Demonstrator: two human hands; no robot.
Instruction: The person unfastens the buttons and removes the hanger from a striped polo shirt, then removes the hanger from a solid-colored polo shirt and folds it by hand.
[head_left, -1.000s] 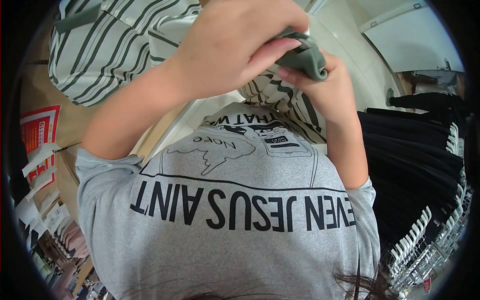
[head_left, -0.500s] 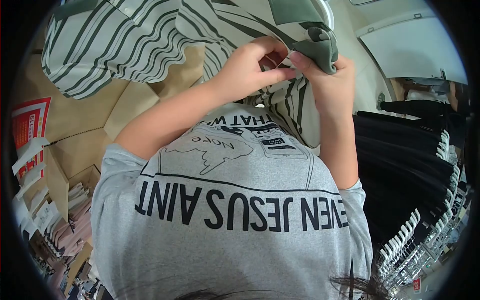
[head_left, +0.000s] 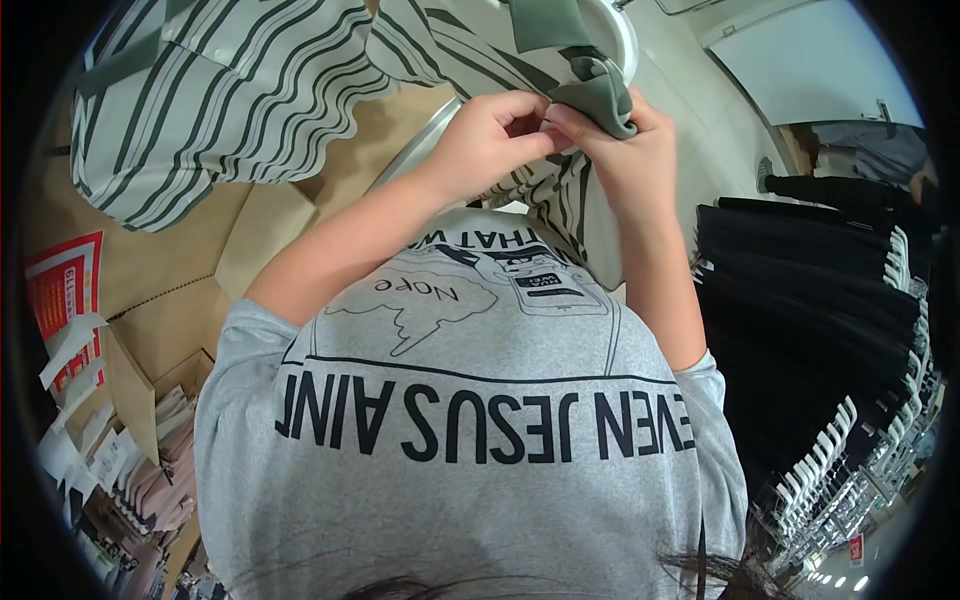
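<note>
Both arms are raised, left hand and right hand pinched together, fingertips meeting.

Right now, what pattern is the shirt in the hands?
The shirt has green and white stripes with a plain green collar, seen in the head view.

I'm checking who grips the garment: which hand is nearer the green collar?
Right. The right hand pinches the green collar directly; the left hand sits beside it, its fingers meeting the right's.

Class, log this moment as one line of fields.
left hand: pinching collar | right hand: gripping collar | shirt: striped, on hanger
</note>
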